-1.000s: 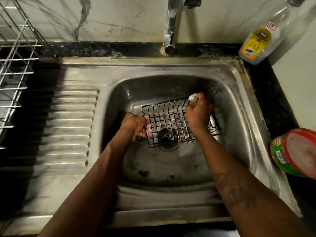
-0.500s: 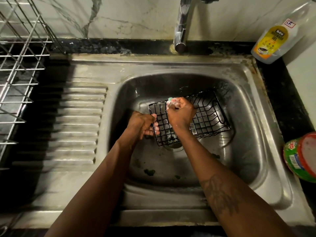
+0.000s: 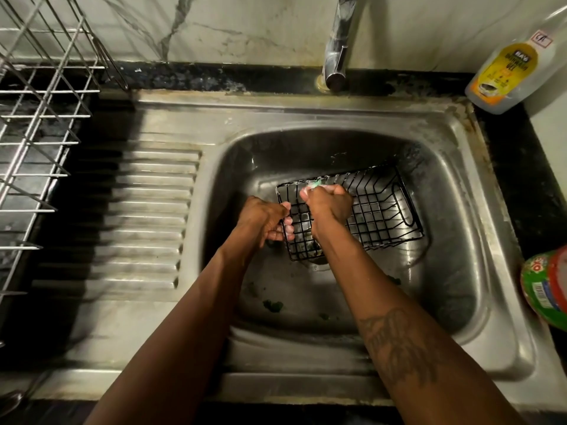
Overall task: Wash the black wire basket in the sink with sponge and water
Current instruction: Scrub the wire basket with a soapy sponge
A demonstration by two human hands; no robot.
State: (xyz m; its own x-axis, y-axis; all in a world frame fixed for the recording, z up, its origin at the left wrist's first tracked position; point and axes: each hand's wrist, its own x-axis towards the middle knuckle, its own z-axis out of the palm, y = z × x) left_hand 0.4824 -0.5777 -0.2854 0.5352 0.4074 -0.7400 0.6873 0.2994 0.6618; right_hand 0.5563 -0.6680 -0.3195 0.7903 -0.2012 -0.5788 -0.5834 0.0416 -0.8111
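Currently | scrubbing judged under way | black wire basket [image 3: 377,210] set mid-sink [image 3: 460,240], one end gripped by left hand [image 3: 264,219] | sponge [image 3: 313,184] clutched in right hand [image 3: 329,204], pressed to basket wires | no water seen at sink tap [image 3: 337,56]; rinse judged outstanding

I'm looking down into a home kitchen. A steel sink [image 3: 306,118] with a ribbed drainboard [image 3: 147,210] is set in a black counter [image 3: 506,185]. A tap [image 3: 339,47] stands before a marble wall [image 3: 245,29], with a wire dish rack [image 3: 46,116] on the left and a yellow-labelled bottle [image 3: 506,72] at back right.
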